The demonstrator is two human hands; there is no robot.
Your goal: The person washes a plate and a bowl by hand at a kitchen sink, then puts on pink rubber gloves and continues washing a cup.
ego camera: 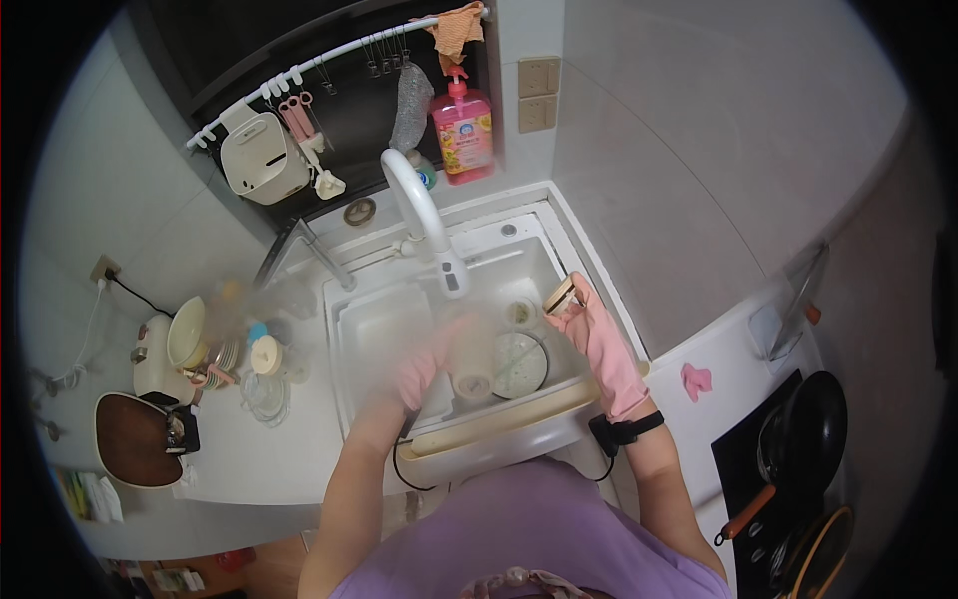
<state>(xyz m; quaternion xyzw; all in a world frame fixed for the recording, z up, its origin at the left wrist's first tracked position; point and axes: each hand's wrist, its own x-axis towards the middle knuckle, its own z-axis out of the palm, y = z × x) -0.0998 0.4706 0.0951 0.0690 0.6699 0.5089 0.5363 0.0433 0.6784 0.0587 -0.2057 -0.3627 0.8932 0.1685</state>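
Note:
My left hand [428,367], in a pink rubber glove, is shut on a pale cylindrical container [473,367] lying on its side over the sink [352,329]. Haze blurs that area, hiding the fingers. Over the sink's right edge my right hand [584,322], gloved the same way, grips a small round beige piece with a dark band [563,296], possibly a lid. Between the hands, a round dish or pan [520,367] with a pale inside sits in the basin. Behind it is the drain [522,313]. A white faucet [419,202] arches above the container.
A pink pump bottle [464,142] stands behind the sink. Jars and lids [266,356] and a yellowish bowl [187,341] crowd the left counter. On the right lie a pink cloth [696,382] and a black wok [816,427] over the hob. A cream trough [501,434] lines the sink's front.

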